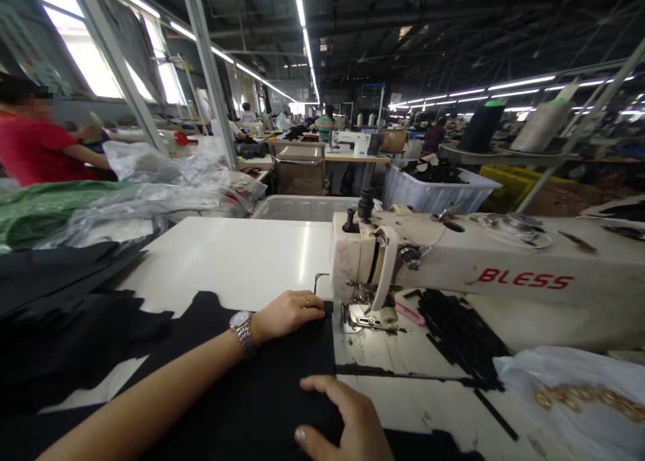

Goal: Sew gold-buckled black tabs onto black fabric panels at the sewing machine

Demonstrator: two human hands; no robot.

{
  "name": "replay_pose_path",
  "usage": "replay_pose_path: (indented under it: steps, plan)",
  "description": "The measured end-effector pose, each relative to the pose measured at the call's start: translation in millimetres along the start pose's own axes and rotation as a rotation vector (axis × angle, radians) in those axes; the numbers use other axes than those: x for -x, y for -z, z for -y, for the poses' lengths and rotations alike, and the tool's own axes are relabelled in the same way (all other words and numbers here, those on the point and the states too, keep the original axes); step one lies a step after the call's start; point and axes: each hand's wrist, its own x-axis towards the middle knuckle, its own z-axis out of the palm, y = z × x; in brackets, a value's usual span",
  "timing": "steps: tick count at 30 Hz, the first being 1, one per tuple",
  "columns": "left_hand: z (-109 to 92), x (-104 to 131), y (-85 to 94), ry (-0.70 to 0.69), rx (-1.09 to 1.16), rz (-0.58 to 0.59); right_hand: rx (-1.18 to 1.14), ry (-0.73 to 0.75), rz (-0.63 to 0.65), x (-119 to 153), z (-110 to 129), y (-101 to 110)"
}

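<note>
Black fabric (262, 380) lies flat on the white sewing table (242, 259), its straight right edge running up beside the needle area of the sewing machine (363, 266). My left hand (289, 313), with a watch on the wrist, rests palm down on the far right corner of the cloth, fingers stretched toward the presser foot (370, 316). Closer to me, my right hand (350, 417) is over the cloth's right edge, thumb and forefinger apart with nothing between them. Its other fingers are hidden.
A pile of black strips (458, 333) sits right of the needle, near a pink loop-shaped item (409, 312). At far right is a plastic bag (579, 387) with gold-coloured metal parts. More dark cloth (65, 340) covers the left side. A person in red (40, 145) is at far left.
</note>
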Motion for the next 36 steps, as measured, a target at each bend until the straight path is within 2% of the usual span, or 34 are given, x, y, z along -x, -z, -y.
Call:
replay_pose_path:
  steps: [2,4,5,7,9,11,13,15,18,20,21,23,26,28,30,33,36]
  plan:
    - [0,0,13.3,-0.004,0.02,0.039,-0.201,-0.065,0.041,-9,28,9]
    - [5,3,37.0,0.056,0.029,0.041,-0.332,-0.025,0.033,-15,59,24]
    - [9,8,53.2,0.134,0.015,0.024,-0.382,0.037,0.013,-17,76,33]
    - [20,28,92.5,0.415,-0.069,0.0,-0.457,0.215,-0.039,-25,111,52]
    - [29,64,135.7,0.829,-0.223,0.045,-0.503,0.393,-0.095,-41,146,66]
    - [30,110,175.0,1.045,-0.308,0.083,-0.495,0.546,-0.179,-69,180,75]
    - [21,158,204.5,1.201,-0.342,0.135,-0.446,0.667,-0.298,-105,212,80]
    - [3,201,222.9,1.314,-0.325,0.19,-0.389,0.732,-0.404,-144,239,86]
    - [-29,250,233.5,1.419,-0.274,0.205,-0.246,0.747,-0.715,-190,261,94]
    - [-51,272,232.8,1.442,-0.236,0.168,-0.171,0.624,-0.913,-207,260,92]
    - [-60,280,230.7,1.437,-0.221,0.15,-0.152,0.525,-0.964,-213,254,86]
    - [-75,292,224.2,1.414,-0.221,0.125,-0.145,0.287,-0.936,-219,233,64]
    - [-86,296,212.8,1.368,-0.318,0.115,-0.15,-0.005,-0.718,-217,189,13]
    - [-87,293,208.6,1.368,-0.417,0.157,-0.125,-0.061,-0.567,-208,160,-23]
    - [-84,286,209.7,1.405,-0.547,0.242,-0.098,-0.058,-0.426,-192,137,-51]
    - [-86,273,219.7,1.442,-0.696,0.303,-0.09,-0.023,-0.216,-164,114,-75]
    - [-110,251,226.7,1.32,-0.776,0.176,-0.119,0.007,0.009,-138,104,-81]
